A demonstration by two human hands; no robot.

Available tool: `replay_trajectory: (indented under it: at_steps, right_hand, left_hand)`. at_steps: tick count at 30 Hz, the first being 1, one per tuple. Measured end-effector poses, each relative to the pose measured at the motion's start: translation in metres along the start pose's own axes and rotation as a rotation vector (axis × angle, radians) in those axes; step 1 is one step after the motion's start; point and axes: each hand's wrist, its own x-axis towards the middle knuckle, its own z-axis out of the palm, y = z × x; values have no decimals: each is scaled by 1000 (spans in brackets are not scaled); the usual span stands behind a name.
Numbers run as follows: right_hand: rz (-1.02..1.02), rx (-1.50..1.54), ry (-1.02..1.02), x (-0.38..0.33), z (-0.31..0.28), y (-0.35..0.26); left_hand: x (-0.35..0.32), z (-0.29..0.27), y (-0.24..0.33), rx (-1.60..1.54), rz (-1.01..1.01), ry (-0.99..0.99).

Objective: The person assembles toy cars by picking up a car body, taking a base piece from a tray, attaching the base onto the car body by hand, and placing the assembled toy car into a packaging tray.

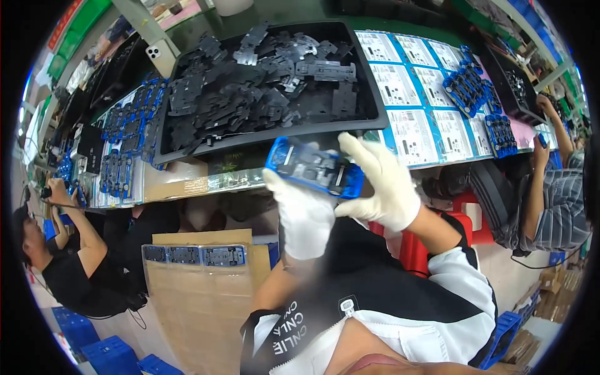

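A blue toy car body (315, 167), with dark and grey parts showing on its upturned face, is held in front of me near the table edge. My left hand (304, 215), in a white glove, is closed on its left and lower side; most of those fingers are hidden beneath it. My right hand (390, 187), also white-gloved, curves about the car's right end with thumb and fingers wide apart. Just beyond, a black tray (369, 119) bears a loose heap of black plastic chassis plates (250, 94).
Printed sheets (400, 87) cover the table at right, with blue car bodies (465, 90) on them. More blue bodies (119, 172) stand at left beside a phone (161, 57). A cardboard box (206, 300) is below left. Co-workers sit on both sides; one wears a striped sleeve (562, 200).
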Motion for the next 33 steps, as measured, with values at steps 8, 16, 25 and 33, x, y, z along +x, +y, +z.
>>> replay_trajectory:
  at_steps: [8,16,25,33]
  right_hand:
    - [-69,-779,-148,172,5,73]
    - [-68,-909,-417,218,27,97]
    - [-635,-602,-454,192,28,124]
    - [234,-665,-347,182,48,80]
  left_hand:
    - [-8,-21,45,46,155,151]
    - [-17,-29,60,166,174,282]
    - [-18,-41,53,473,295,277]
    - [-18,-46,46,765,390,254]
